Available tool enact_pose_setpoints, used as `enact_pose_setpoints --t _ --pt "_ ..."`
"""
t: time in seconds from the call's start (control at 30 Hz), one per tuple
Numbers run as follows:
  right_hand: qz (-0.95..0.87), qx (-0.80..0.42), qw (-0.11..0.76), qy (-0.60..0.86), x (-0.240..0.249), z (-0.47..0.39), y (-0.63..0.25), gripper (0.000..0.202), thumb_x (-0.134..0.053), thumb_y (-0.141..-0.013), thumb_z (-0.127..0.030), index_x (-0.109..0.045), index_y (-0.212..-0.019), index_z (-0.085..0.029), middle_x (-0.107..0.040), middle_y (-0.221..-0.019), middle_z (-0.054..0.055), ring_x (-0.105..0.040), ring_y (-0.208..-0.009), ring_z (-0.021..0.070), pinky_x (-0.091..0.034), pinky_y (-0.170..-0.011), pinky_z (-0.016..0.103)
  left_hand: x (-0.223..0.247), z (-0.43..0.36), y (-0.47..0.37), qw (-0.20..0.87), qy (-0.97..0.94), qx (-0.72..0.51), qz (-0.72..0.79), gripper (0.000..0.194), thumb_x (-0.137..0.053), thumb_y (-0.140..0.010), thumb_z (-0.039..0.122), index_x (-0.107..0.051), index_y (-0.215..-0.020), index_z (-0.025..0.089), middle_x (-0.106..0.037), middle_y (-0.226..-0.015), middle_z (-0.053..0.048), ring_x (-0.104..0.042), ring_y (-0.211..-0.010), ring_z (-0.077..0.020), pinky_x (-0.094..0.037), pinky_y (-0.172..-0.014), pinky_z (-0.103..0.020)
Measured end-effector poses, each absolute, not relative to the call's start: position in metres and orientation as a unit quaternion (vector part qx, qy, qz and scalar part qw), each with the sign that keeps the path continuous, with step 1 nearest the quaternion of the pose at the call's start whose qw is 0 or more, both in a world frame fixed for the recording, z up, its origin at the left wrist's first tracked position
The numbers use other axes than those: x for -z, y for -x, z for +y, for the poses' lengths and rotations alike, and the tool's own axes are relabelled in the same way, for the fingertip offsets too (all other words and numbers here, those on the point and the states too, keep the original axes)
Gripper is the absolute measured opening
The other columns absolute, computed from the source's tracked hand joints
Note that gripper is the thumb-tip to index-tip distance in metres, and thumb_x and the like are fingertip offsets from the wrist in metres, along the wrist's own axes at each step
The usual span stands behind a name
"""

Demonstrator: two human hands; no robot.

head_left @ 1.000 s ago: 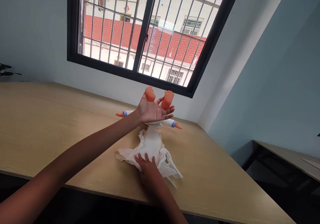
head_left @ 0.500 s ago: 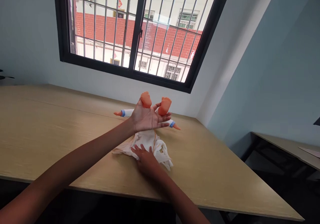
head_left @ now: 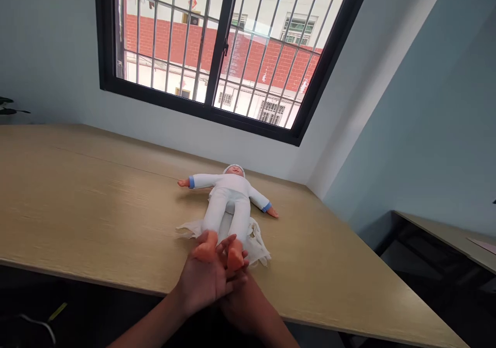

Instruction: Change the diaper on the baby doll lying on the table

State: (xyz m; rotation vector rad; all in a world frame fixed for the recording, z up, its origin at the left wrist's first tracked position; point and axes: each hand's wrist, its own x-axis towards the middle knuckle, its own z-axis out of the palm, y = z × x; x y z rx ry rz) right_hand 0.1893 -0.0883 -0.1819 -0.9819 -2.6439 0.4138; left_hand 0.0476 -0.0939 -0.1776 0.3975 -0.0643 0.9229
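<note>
A baby doll [head_left: 232, 185] in a white suit with blue cuffs lies on its back on the table, arms spread and feet towards me. My left hand [head_left: 203, 281] is closed around the doll's ankles, its fingers between and beside the orange feet. A crumpled white diaper [head_left: 258, 247] is spread under the doll's legs, its edges showing on both sides. My right hand [head_left: 242, 299] is behind and below my left hand, close to the doll's feet. Its fingers are mostly hidden there.
The wooden table [head_left: 116, 218] reaches to the wall under a barred window [head_left: 207, 107]. Its front edge runs just below my hands. Another table [head_left: 434, 226] stands at the right. Dark plant leaves [head_left: 11, 111] show at the far left.
The doll's legs, raised before in my left hand, have come down towards me and lie over the diaper. My right hand has drawn back from the diaper to beneath my left hand.
</note>
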Motion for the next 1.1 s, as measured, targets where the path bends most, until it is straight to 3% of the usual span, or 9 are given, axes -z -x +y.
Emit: enact_pose_setpoints --t 0.1,0.23,0.33,0.47,0.63,0.73,0.83,0.97,1.1 --pt "-0.932 -0.167 0.117 0.301 0.167 -0.108 -0.208 0.061 -0.045 -0.095 -0.026 -0.024 -0.152 -0.030 -0.023 -0.158 0.003 -0.015 -0.146 0.0267 -0.008 -0.120 0.049 0.185 -0.105 -0.049 0.879 -0.165 -0.444 -0.055 0.047 -0.063 -0.083 0.052 -0.065 -0.120 0.022 -0.064 -0.124 -0.013 -0.054 -0.122 -0.0282 -0.037 -0.106 -0.044" --pt "-0.929 -0.227 0.065 0.284 0.144 -0.121 -0.234 0.042 -0.057 -0.091 -0.031 -0.056 -0.133 -0.027 -0.044 -0.148 0.002 -0.034 -0.139 0.0259 -0.022 -0.118 0.042 0.193 -0.123 -0.051 0.874 -0.157 -0.455 -0.064 0.054 -0.065 -0.081 0.056 -0.064 -0.123 0.023 -0.062 -0.128 -0.010 -0.050 -0.128 -0.0278 -0.034 -0.110 -0.044" --pt "-0.888 -0.289 0.117 0.339 0.132 -0.125 -0.252 0.027 -0.047 -0.098 -0.033 -0.066 -0.114 -0.025 -0.065 -0.122 0.003 -0.058 -0.113 0.0202 -0.042 -0.103 0.032 0.198 -0.135 -0.052 0.857 -0.165 -0.487 -0.035 0.044 -0.063 -0.084 0.052 -0.064 -0.122 0.029 -0.059 -0.133 -0.007 -0.045 -0.132 -0.0312 -0.035 -0.108 -0.053" --pt "-0.841 -0.276 0.235 0.402 0.127 -0.121 -0.262 0.030 -0.043 -0.099 -0.043 -0.068 -0.101 -0.026 -0.070 -0.101 0.002 -0.065 -0.093 0.0178 -0.049 -0.085 0.027 0.190 -0.155 -0.049 0.869 -0.162 -0.468 0.011 0.050 -0.062 -0.081 0.058 -0.062 -0.124 0.032 -0.056 -0.136 -0.008 -0.043 -0.134 -0.0344 -0.037 -0.104 -0.059" --pt "-0.849 -0.137 0.307 0.409 0.123 -0.092 -0.236 0.027 -0.044 -0.099 -0.039 -0.066 -0.094 -0.024 -0.068 -0.100 0.004 -0.062 -0.097 0.0204 -0.045 -0.092 0.033 0.142 -0.159 -0.037 0.848 -0.240 -0.461 0.101 0.039 -0.057 -0.086 0.053 -0.069 -0.107 0.022 -0.067 -0.101 -0.008 -0.065 -0.083 -0.0237 -0.052 -0.082 -0.044" --pt "-0.856 -0.059 0.291 0.424 0.119 -0.065 -0.207 0.023 -0.046 -0.098 -0.031 -0.067 -0.098 -0.022 -0.063 -0.115 0.008 -0.057 -0.109 0.0228 -0.041 -0.099 0.037 0.114 -0.130 -0.027 0.669 -0.425 -0.575 0.204 0.021 -0.066 -0.082 0.042 -0.067 -0.078 0.021 -0.061 -0.073 -0.002 -0.058 -0.069 -0.0188 -0.048 -0.072 -0.032" --pt "-0.842 -0.018 0.228 0.489 0.119 -0.043 -0.179 0.023 -0.049 -0.096 -0.030 -0.068 -0.106 -0.021 -0.052 -0.134 0.011 -0.049 -0.120 0.0289 -0.040 -0.101 0.042 0.106 -0.087 -0.018 0.365 -0.625 -0.554 0.411 0.022 -0.064 -0.082 0.040 -0.064 -0.072 0.020 -0.061 -0.077 -0.004 -0.056 -0.079 -0.0230 -0.043 -0.080 -0.034" --pt "-0.806 -0.010 0.171 0.567 0.127 -0.031 -0.159 0.025 -0.054 -0.091 -0.029 -0.064 -0.111 -0.019 -0.036 -0.147 0.015 -0.041 -0.127 0.0371 -0.043 -0.096 0.046 0.127 -0.047 -0.014 0.143 -0.732 -0.382 0.545 0.019 -0.060 -0.083 0.033 -0.070 -0.093 0.021 -0.057 -0.115 -0.014 -0.048 -0.113 -0.0369 -0.040 -0.091 -0.049" --pt "-0.796 -0.025 0.173 0.580 0.131 -0.023 -0.166 0.032 -0.057 -0.081 -0.013 -0.060 -0.113 -0.018 -0.027 -0.151 0.016 -0.039 -0.129 0.0353 -0.046 -0.091 0.042 0.146 -0.036 -0.007 0.131 -0.739 -0.303 0.588 0.040 -0.058 -0.081 0.022 -0.063 -0.120 0.026 -0.028 -0.152 -0.014 -0.030 -0.133 -0.0435 -0.034 -0.098 -0.062"
